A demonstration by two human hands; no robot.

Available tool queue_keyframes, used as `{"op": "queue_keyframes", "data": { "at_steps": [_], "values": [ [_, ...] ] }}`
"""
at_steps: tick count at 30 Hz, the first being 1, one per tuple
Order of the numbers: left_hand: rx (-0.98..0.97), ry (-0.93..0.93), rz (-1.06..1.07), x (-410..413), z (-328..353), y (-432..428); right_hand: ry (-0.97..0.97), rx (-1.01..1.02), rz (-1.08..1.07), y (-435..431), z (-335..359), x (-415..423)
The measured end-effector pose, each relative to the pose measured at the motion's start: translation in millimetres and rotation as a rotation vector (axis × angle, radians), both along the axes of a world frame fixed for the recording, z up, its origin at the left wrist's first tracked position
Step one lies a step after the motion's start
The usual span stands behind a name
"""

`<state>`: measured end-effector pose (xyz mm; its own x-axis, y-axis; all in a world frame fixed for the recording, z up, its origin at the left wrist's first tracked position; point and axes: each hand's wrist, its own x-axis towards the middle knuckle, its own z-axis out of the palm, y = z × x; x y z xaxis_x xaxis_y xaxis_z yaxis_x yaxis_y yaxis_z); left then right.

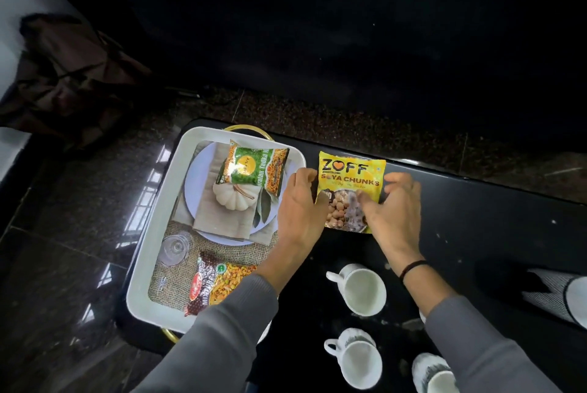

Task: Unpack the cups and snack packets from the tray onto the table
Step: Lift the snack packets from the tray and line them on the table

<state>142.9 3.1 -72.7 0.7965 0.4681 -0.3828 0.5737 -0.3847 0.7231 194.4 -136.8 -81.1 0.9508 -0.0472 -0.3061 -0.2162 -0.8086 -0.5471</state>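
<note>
A yellow soya chunks packet [349, 176] lies flat on the black table [476, 227], just right of the white tray [149, 249]. My left hand [300, 202] grips its left edge and my right hand [392, 205] grips its right lower side. In the tray, a green snack packet [251, 170] lies at the far end and a red mixture packet [212, 284] at the near end, partly under my left sleeve. Three white cups stand on the table near me: one [360, 289], another [357, 357] and a third [433, 375] at the bottom edge.
The tray has gold handles and a printed picture of a plate, a pumpkin and a glass on its floor. A black-and-white patterned object [559, 294] lies at the table's right. Dark glossy floor surrounds the table; a brown cloth [63, 75] lies at far left.
</note>
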Motion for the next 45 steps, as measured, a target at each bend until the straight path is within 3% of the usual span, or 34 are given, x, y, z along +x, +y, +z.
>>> {"op": "queue_keyframes", "data": {
  "at_steps": [3, 10, 14, 18, 23, 30, 33, 39, 45],
  "values": [
    [-0.107, 0.008, 0.171, -7, 3, 17, -0.031, 0.041, 0.042, 21, 9, 3],
    [-0.601, 0.172, 0.763, -16, -13, 77, -0.01, 0.219, 0.27, 104, -1, 4],
    [-0.717, 0.054, 0.842, -17, -16, 90, 0.051, 0.27, 0.351, 139, -6, 4],
    [-0.763, -0.055, 0.893, -13, -17, 98, 0.105, 0.317, 0.296, 149, -12, 3],
    [-0.844, -0.023, 0.834, -17, -21, 110, 0.155, 0.349, 0.234, 142, -21, -2],
    [-0.963, -0.032, 0.696, -34, -23, 121, 0.383, 0.608, 0.188, 127, -23, 4],
    [-0.933, -0.135, 0.522, -41, -19, 121, 0.418, 0.627, 0.19, 119, -21, 4],
    [-0.652, -0.221, 0.132, -38, -1, 122, 0.471, 0.676, 0.198, 96, -5, 5],
    [-0.663, -0.106, 0.048, -22, 14, 96, 0.452, 0.723, 0.181, 57, 14, 8]
  ]
}}
